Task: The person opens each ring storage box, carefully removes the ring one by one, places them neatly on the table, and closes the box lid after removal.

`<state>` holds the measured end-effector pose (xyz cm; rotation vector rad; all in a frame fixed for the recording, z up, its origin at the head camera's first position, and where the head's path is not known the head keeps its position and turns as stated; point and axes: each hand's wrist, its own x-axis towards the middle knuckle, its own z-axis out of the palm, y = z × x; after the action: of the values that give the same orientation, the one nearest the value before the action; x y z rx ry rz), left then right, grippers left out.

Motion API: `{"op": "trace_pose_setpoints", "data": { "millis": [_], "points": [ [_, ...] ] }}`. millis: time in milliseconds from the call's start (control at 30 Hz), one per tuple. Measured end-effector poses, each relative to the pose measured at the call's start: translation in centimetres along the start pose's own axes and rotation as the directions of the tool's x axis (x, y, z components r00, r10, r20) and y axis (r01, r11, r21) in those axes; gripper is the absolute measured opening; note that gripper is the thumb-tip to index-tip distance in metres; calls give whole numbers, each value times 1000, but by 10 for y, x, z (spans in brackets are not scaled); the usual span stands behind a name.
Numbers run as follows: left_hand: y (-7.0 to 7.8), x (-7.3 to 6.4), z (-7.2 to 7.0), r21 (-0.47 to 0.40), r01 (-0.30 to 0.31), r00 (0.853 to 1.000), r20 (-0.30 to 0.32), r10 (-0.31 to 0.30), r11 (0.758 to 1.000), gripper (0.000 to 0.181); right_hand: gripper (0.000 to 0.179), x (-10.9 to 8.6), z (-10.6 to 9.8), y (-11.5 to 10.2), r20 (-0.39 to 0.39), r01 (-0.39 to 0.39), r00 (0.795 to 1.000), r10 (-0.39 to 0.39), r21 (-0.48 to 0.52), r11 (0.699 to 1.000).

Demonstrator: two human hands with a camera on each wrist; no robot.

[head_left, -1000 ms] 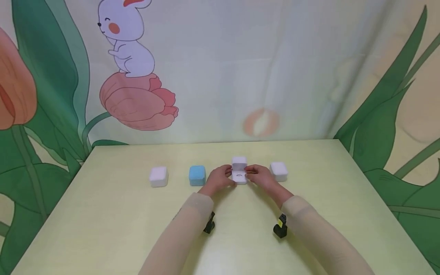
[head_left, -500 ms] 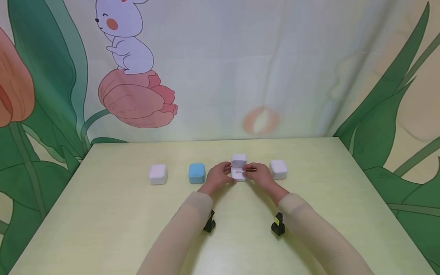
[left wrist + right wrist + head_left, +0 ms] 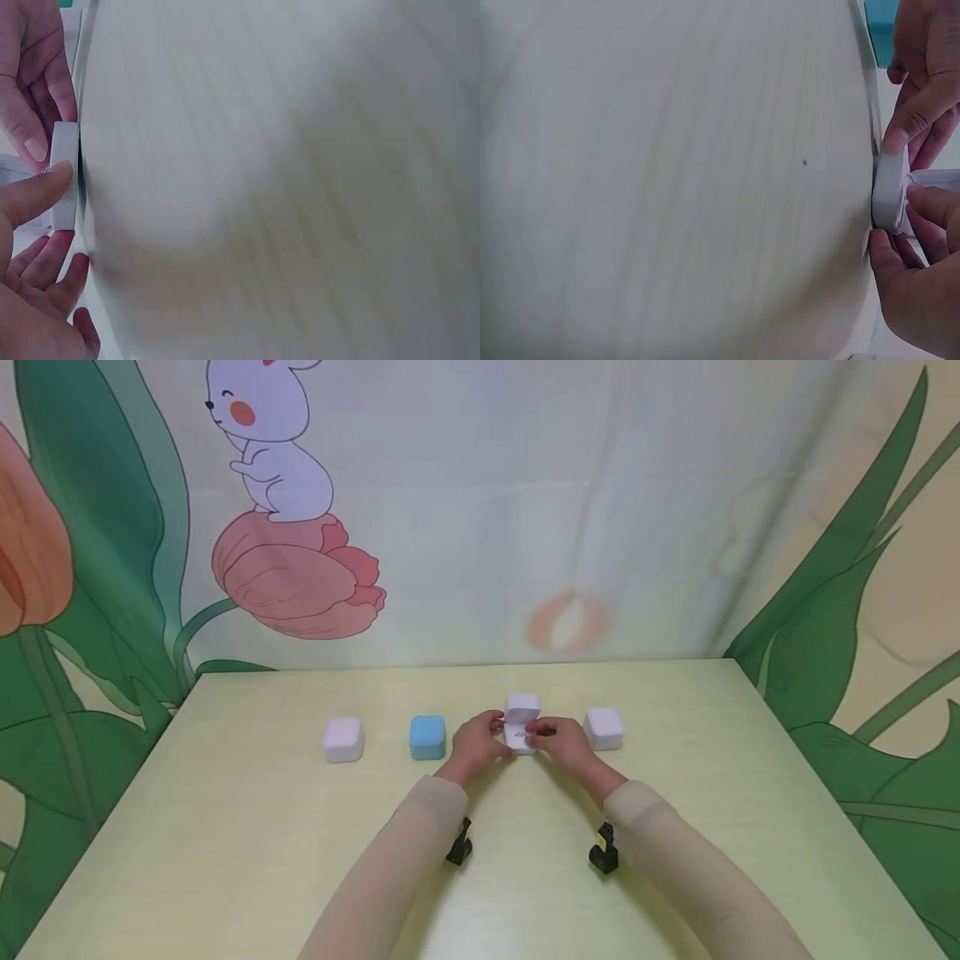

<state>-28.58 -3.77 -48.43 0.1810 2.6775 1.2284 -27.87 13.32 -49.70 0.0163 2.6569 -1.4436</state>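
Observation:
A small white ring box (image 3: 521, 739) stands on the table with its lid raised and a ring (image 3: 520, 735) on its white cushion. My left hand (image 3: 477, 745) grips the box from the left. Its thumb (image 3: 56, 184) presses the front wall in the left wrist view, with other fingers around the side. My right hand (image 3: 564, 741) reaches over from the right, curled, with thumb and forefinger pinched at the ring. In the right wrist view, other fingers of this hand rest against the box's side, and the ring (image 3: 912, 178) shows right at the thumb tip.
A white box (image 3: 343, 739) and a light blue box (image 3: 427, 737), both closed, sit to the left. Another closed white box (image 3: 604, 728) stands close behind the right hand. The pale table (image 3: 262, 827) ends at a printed curtain (image 3: 465, 527).
My right hand's fingertips have shifted left, from the box's right side over its cushion to the ring. The left hand keeps its hold and the box stays in place.

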Motion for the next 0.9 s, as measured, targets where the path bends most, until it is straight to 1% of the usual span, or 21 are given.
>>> {"op": "trace_pose_setpoints", "data": {
  "millis": [67,133,233,367,433,500,667,800,900],
  "points": [
    [-1,0,1,58,-1,1000,-12,2,998,70,29,0,1,1,-2,1,1000,-1,5,1000],
    [-3,1,2,76,4,1000,-15,-2,997,70,29,0,1,2,-4,6,1000,-6,9,1000],
    [-7,2,4,22,-15,1000,-13,15,1000,69,29,0,2,1,-5,11,1000,-11,16,1000],
    [-10,4,5,-85,-45,999,-6,45,995,68,29,0,2,0,-5,13,1000,-13,10,1000],
    [-10,4,5,-115,-42,999,0,43,993,68,29,0,1,0,-3,9,1000,-9,10,1000],
    [-10,5,6,-134,-25,1000,10,27,991,69,29,1,1,0,-6,4,1000,-4,9,1000],
    [-8,5,6,-134,4,1000,30,0,991,71,27,2,2,0,-15,2,1000,-2,-2,1000],
    [-8,5,6,-100,9,1000,28,-6,995,70,24,4,3,1,-23,14,1000,-14,-20,1000],
    [-8,5,5,-91,16,1000,28,-14,996,70,21,4,3,0,-31,22,999,-23,-29,999]
  ]
}}
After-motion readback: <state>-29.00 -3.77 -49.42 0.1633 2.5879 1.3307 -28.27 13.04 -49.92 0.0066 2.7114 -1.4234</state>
